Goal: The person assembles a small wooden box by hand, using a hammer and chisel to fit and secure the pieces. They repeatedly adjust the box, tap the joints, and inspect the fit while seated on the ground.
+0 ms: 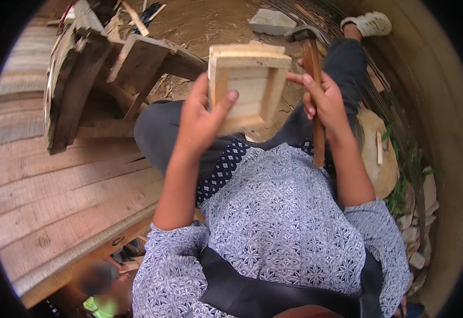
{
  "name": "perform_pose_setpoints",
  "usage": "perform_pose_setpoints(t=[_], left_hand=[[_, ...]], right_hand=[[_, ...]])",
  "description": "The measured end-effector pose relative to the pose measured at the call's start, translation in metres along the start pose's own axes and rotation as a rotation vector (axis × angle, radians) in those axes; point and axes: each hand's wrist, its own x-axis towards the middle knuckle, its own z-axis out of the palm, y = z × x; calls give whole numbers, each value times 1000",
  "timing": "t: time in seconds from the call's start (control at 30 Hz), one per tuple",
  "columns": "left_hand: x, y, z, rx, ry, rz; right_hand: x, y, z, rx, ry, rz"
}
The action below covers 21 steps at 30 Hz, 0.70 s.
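Note:
My left hand (198,117) grips a small, shallow square wooden box (253,61) by its left side. The thumb lies over the rim onto the pale inner panel, and the fingers are mostly hidden behind. A hammer (311,59) with a brown wooden handle and dark metal head stands nearly upright in my right hand (327,105), its head at the top. That hand is closed about the middle of the handle, while a finger reaches out to the box's right edge; whether it touches is unclear. The box is slightly blurred.
Left of me is a plank surface (67,185) carrying a rough, broken wooden structure (86,79). A pale block (271,22) lies on the dirt ground ahead. Along the right runs a wall (443,159), with a large stone (380,159) beside my leg. Another person (101,281) shows at lower left.

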Motion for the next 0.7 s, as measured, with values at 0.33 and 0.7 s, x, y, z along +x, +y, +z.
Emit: perform_pose_setpoints(t=[0.33, 0.7], left_hand=[[198, -105, -19, 1187, -412, 144], [211, -174, -55, 1518, -373, 89]], right_hand=[[-29, 18, -137, -143, 527, -38], [-166, 69, -240, -270, 972, 299]])
